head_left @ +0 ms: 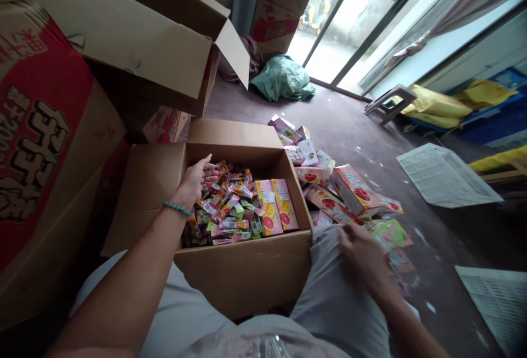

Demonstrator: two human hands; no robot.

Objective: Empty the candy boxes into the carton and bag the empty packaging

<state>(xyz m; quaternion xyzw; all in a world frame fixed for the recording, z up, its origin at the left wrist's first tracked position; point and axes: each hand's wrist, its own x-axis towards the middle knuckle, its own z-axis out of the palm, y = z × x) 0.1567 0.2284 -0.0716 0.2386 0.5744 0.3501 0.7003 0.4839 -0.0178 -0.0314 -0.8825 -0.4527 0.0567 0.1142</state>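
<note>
Between my knees stands an open cardboard box (247,256). Loose small colourful packets (230,210) fill its left and middle, and two upright pink and yellow cartons with grapefruit pictures (268,210) stand side by side at its right. My left hand (200,179), with a beaded bracelet at the wrist, is over the packets by the box's left wall. Its fingers are stretched out and nothing shows in them. My right hand (362,245), smeared by motion, is beside my right knee, close to the pile of fruit cartons (356,190) on the floor. Its fingers cannot be made out.
A large red printed carton (37,144) stands at the left, and another open cardboard box (135,34) behind it. A green bag (284,78) lies near the glass door (329,34). White crates (444,174), a stool (389,102) and paper scraps are on the right.
</note>
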